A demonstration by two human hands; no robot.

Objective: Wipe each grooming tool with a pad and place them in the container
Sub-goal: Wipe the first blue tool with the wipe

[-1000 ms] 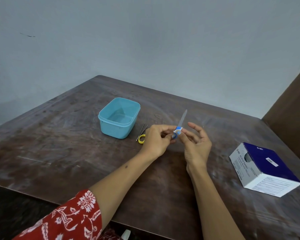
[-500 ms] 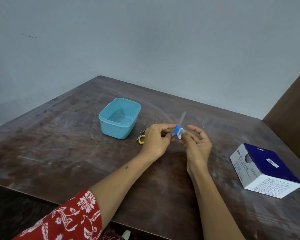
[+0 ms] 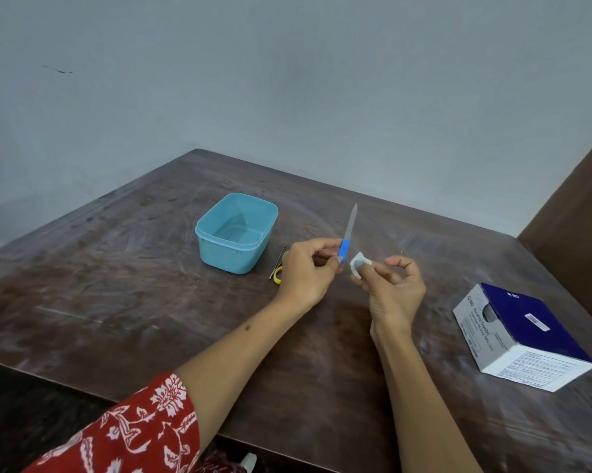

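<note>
My left hand [image 3: 306,268] pinches the blue handle of a nail file [image 3: 347,233], whose grey blade points up and away over the table. My right hand [image 3: 391,288] holds a small white pad [image 3: 358,268] between thumb and fingertips, just right of the file's handle and apart from it. The light blue container [image 3: 216,240] stands open and empty to the left of my hands. Behind my left hand lie small scissors with a yellow handle [image 3: 278,274], mostly hidden.
A white and dark blue box of alcohol swabs [image 3: 516,332] lies at the right on the dark wooden table [image 3: 117,285]. A grey wall rises behind the table, and a brown panel [image 3: 574,206] stands at the far right.
The pad was wrapped around the file's handle with both hands together. Now my right hand has drawn the pad off to the right, and the file stands free in my left hand.
</note>
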